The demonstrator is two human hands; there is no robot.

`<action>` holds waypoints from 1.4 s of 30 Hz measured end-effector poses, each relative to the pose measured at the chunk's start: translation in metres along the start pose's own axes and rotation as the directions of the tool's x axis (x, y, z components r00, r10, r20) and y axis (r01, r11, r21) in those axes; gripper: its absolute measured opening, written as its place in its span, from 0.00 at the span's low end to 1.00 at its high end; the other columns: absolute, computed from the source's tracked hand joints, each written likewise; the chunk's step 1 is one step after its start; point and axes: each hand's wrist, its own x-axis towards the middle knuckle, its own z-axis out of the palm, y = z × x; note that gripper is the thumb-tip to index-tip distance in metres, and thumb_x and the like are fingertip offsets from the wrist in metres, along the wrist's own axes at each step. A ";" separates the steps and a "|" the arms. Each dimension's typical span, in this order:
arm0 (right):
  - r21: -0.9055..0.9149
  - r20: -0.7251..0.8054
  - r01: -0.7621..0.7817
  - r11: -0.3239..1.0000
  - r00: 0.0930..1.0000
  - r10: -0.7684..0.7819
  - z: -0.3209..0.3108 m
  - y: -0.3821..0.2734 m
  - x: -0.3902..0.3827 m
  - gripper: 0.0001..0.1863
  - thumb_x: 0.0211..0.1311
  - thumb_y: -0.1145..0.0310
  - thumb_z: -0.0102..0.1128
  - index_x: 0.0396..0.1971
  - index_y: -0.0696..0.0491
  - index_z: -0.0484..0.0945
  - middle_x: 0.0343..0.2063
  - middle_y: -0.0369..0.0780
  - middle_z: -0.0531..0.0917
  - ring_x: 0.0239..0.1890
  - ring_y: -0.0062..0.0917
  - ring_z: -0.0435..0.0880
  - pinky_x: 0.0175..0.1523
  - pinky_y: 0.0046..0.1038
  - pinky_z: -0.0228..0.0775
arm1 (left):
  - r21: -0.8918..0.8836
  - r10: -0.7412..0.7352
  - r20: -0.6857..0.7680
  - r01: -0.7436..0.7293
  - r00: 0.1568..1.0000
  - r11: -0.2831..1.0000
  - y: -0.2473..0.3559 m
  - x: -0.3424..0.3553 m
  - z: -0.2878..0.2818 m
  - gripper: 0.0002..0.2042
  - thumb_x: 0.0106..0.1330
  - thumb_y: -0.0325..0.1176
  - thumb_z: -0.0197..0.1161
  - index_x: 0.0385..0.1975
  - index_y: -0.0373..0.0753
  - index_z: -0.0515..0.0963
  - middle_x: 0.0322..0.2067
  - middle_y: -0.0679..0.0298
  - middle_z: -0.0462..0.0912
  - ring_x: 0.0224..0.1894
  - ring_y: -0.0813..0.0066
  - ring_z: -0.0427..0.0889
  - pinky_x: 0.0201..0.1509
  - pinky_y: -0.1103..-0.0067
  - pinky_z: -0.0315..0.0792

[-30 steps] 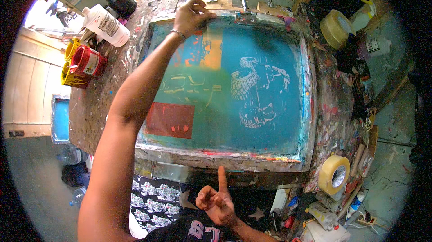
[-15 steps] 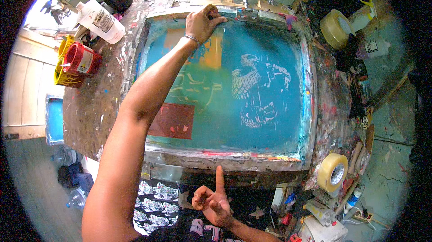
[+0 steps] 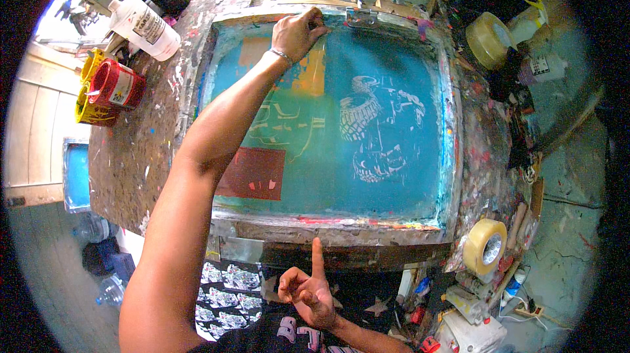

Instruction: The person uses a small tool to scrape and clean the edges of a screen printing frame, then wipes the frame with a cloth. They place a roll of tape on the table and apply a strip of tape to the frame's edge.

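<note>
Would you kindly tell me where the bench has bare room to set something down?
Bare bench lies left of the screen frame, below the red tin. The right side is crowded: tape rolls, bottles.

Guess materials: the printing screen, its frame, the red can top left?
Printing screen: looks like fine woven mesh, matte teal coating, with a pale see-through design. Frame: probably wood, though crusted paint hides most of it. Red can: likely metal, glossy with a paper label. Left hand rests at the frame's far edge.
</note>
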 end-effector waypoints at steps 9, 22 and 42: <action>-0.125 0.012 -0.008 0.992 1.000 0.010 -0.002 0.002 -0.009 0.57 0.61 0.56 0.66 0.73 0.33 0.25 0.36 0.44 0.76 0.34 0.24 0.73 0.40 0.26 0.68 | -0.469 -0.305 0.005 0.272 0.952 0.841 0.016 -0.001 -0.020 0.10 0.55 0.35 0.74 0.29 0.35 0.83 0.28 0.64 0.87 0.28 0.83 0.83 0.31 0.81 0.76; -0.140 0.002 0.013 0.990 1.000 -0.013 -0.005 -0.003 -0.027 0.54 0.60 0.57 0.67 0.74 0.33 0.32 0.35 0.43 0.76 0.33 0.26 0.72 0.39 0.30 0.67 | -0.816 -0.396 0.391 0.512 0.831 0.269 0.022 -0.003 -0.090 0.14 0.59 0.27 0.71 0.44 0.36 0.77 0.29 0.59 0.84 0.20 0.80 0.78 0.18 0.83 0.67; -0.056 0.019 0.164 0.985 0.986 -0.163 -0.005 -0.050 -0.043 0.53 0.59 0.64 0.66 0.74 0.40 0.35 0.35 0.45 0.76 0.35 0.27 0.73 0.40 0.28 0.67 | -0.979 -0.172 0.181 0.193 0.968 0.059 0.060 0.040 -0.005 0.19 0.63 0.25 0.66 0.53 0.36 0.71 0.38 0.60 0.85 0.40 0.74 0.83 0.47 0.81 0.76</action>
